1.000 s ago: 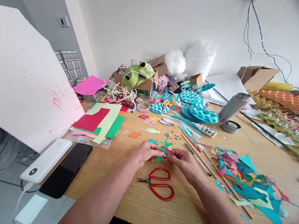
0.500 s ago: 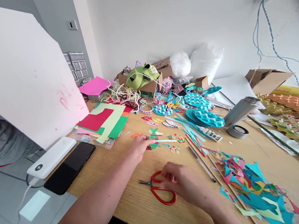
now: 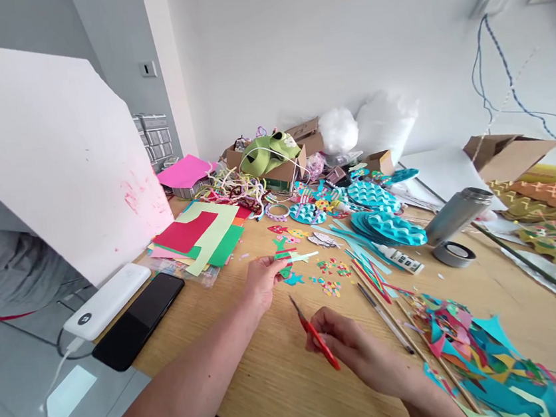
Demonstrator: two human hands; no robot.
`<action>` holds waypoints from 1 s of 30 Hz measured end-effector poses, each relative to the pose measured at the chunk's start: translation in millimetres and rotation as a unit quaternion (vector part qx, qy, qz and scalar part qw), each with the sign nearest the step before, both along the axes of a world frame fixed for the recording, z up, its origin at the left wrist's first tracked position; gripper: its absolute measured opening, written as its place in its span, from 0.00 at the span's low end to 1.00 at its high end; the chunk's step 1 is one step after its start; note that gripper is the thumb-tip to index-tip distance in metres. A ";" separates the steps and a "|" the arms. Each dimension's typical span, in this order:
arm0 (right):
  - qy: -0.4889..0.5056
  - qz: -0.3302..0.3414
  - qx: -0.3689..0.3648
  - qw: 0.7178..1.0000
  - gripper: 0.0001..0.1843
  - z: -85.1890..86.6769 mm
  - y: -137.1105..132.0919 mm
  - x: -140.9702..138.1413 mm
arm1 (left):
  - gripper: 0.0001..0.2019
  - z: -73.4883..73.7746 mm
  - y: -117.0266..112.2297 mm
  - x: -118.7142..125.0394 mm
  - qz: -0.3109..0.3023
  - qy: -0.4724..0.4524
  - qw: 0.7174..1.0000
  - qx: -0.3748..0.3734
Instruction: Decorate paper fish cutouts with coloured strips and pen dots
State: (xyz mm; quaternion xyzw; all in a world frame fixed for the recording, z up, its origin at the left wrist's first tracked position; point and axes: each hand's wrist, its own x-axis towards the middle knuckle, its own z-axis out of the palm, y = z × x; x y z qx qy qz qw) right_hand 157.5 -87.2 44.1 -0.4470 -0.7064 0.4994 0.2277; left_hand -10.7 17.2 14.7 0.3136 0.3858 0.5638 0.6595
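Note:
My left hand (image 3: 264,281) pinches a green paper cutout (image 3: 285,272) and a thin pale paper strip (image 3: 305,256) that sticks out to the right. Lower down, my right hand (image 3: 342,339) is closed on red-handled scissors (image 3: 317,338), held off the table with the dark blades pointing up and left. Their tips are apart from the paper in the left hand. Just past the left hand lie small fish cutouts (image 3: 297,233) in several colours, and right of it are scattered paper bits (image 3: 331,287).
Coloured paper sheets (image 3: 226,241) are stacked behind my left forearm, near a phone (image 3: 140,320) and a power bank (image 3: 108,301). On the right are a pen (image 3: 385,317), a glue bottle (image 3: 404,259), a metal flask (image 3: 459,213), tape (image 3: 454,254) and paper scraps (image 3: 495,351).
My right hand has taken the red scissors up from the table and turned their blades upward toward the left hand. The left hand keeps its pinch on the paper. The view has shifted slightly.

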 end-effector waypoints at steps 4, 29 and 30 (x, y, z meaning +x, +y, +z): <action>0.090 -0.102 0.014 0.991 0.19 -8.9 8.4 -9.1 | 0.15 0.8 -3.5 3.2 0.004 -0.014 1.000 0.003; -0.228 -0.223 0.223 0.921 0.15 -32.9 17.0 -18.2 | 0.12 3.8 -23.4 17.4 -0.035 -0.033 0.999 -0.003; -0.231 -0.223 0.221 0.921 0.15 -32.3 16.8 -18.4 | 0.12 3.6 -23.5 17.7 -0.034 -0.033 0.999 -0.002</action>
